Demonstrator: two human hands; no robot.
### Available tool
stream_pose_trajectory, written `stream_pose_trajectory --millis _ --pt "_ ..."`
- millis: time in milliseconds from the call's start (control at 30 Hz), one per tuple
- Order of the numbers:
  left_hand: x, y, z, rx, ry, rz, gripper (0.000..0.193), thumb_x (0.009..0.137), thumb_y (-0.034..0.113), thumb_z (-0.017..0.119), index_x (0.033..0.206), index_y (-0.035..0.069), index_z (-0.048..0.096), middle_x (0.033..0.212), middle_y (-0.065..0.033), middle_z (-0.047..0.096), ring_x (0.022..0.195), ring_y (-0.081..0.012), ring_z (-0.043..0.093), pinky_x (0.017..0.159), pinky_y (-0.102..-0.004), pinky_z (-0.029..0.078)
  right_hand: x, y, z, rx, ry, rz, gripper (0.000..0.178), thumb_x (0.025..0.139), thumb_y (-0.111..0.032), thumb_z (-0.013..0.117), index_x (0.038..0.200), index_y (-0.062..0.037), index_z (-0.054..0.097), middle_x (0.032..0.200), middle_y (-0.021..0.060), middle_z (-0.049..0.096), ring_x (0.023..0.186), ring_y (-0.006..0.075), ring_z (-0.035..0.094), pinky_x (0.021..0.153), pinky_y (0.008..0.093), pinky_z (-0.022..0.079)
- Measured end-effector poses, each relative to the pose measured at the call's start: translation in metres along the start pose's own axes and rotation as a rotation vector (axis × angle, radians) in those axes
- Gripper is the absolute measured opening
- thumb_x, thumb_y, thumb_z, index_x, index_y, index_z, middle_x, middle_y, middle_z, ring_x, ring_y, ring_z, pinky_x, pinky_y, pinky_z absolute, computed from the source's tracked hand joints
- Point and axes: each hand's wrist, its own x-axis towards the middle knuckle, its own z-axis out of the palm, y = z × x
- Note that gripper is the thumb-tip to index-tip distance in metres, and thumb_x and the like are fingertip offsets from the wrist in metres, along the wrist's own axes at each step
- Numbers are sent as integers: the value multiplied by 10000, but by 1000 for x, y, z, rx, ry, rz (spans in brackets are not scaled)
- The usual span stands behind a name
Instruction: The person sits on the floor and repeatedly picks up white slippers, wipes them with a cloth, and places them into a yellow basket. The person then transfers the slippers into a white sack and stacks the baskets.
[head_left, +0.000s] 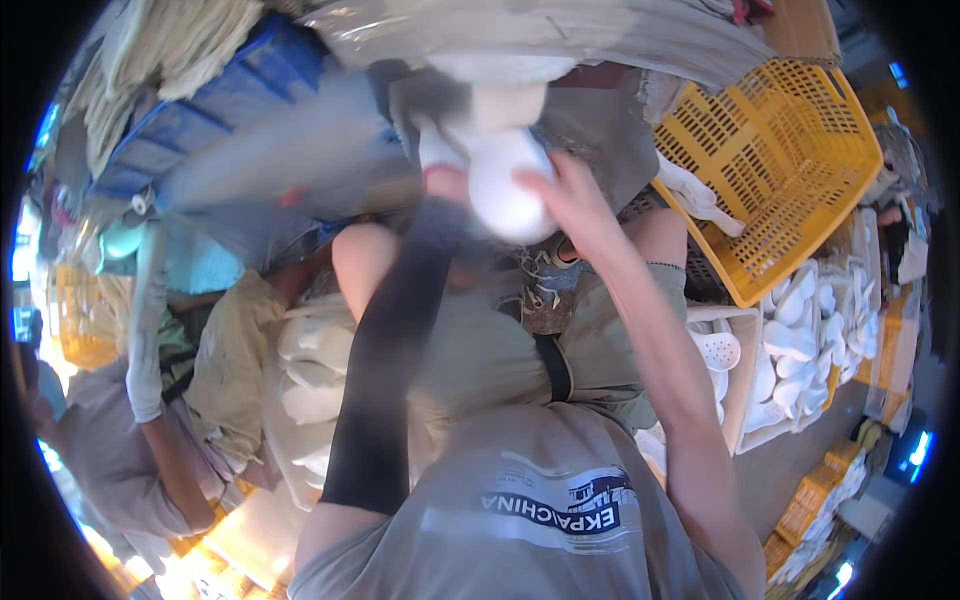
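In front of me, between my knees, is a smooth white rounded piece [508, 190], blurred by motion; it looks like the bowl of a large ceramic spoon or ladle. My right hand [572, 197] is bare and closed on its right edge, thumb over the face. At its left side is my left hand [442, 160], in a white glove with a red cuff above a black sleeve. The left fingers are smeared and partly hidden, so their grip is unclear. Just beyond the piece sits a cream-coloured block [508, 105], close to it or touching; I cannot tell which.
A yellow crate [740, 265] holding long white pieces stands at the right. White spoon-like pieces [790, 340] fill boxes below it. More white pieces [315, 370] lie by my left thigh. A blue bin [225, 90] is at far left; a gloved co-worker's arm [148, 320] reaches nearby.
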Motion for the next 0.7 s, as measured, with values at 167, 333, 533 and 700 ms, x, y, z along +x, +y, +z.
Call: stream_pose_trajectory --millis 167,333,533,700 --pt "-28 -21 34 738 606 -53 709 1000 592 531 1391 2 560 1171 -196 724 1007 -364 727 921 -442 591 -98 67 -93 -171 23 -44 742 789 -110 818 1444 27 499 1360 136 613 1251 223 595 1058 347 476" --pt "-86 -65 84 1998 -500 -181 644 825 421 728 1300 9 590 1081 -231 716 1001 -418 696 841 -454 546 -27 54 -144 -159 -375 -208 818 735 -175 843 1459 -5 501 1390 196 594 1246 226 597 1003 348 506" --pt "-96 -31 43 969 -30 56 522 862 376 753 1250 41 657 1178 -170 707 1143 -308 670 922 -367 539 24 64 -38 78 -182 46 788 888 -347 801 1469 55 453 1381 221 580 1205 266 631 785 395 599" --pt "-100 -30 53 298 -43 -274 584 959 337 694 1402 -4 525 1256 -114 660 1164 -234 652 980 -380 547 48 55 -34 133 -67 85 504 906 -275 778 1234 85 647 1108 149 730 948 216 707 787 361 575"
